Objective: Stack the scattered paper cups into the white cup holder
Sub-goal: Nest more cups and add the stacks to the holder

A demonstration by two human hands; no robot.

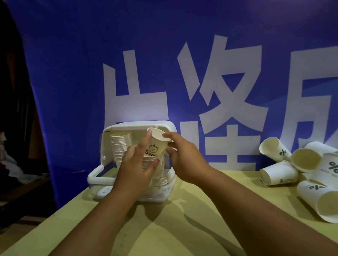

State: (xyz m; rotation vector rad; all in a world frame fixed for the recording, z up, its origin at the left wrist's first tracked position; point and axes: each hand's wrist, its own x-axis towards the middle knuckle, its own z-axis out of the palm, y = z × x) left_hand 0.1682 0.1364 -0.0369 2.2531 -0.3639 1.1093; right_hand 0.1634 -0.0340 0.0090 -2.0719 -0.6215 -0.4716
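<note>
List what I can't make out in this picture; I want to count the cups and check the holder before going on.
- Right stack in the white cup holder: mostly hidden by both hands, so no count.
- Left stack: rims too tight to count.
- Bear cup: its print is partly covered by the left hand.
- Loose cups: the pile is cut off by the right edge.
- Holder base: blocked by the forearms.

Smooth, faintly glossy white plastic for the cup holder (107, 150). Matt white paper, printed in black, for the bear cup (155, 146); same matt paper, cream inside, for the loose cups (321, 171) and the ribbed stack (121, 147) of rims. Matt yellow-green table (169, 234), smooth, material unclear. Soft matt blue cloth with white print for the banner (84, 73).
</note>
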